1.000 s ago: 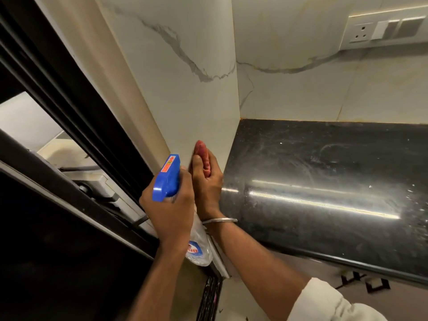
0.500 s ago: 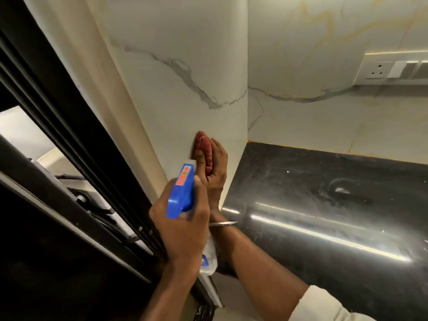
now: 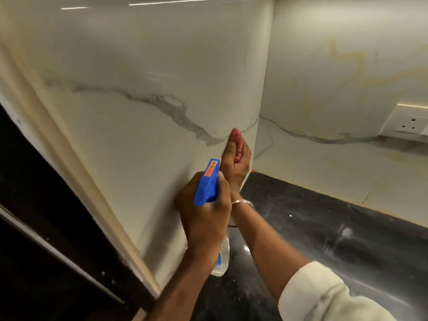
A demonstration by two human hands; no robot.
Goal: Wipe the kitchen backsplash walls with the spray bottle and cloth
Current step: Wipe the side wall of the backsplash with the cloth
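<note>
In the head view, the spray bottle (image 3: 207,185) is gripped in the left hand (image 3: 203,221). The cloth (image 3: 236,139) is bunched in the right hand (image 3: 236,165) and pressed to the backsplash wall (image 3: 139,140) near the corner. With the hands so crowded, the trigger could be squeezed by accident.

I see a glossy black worktop (image 3: 335,239) across the lower right, streaked with pale smears and white specks, with a thin orange seam along its back edge. Above it at the far right is a white socket plate (image 3: 410,125), cut off by the picture's edge. On my left, a beige trim strip (image 3: 76,181) runs beside a dark frame (image 3: 46,228).
</note>
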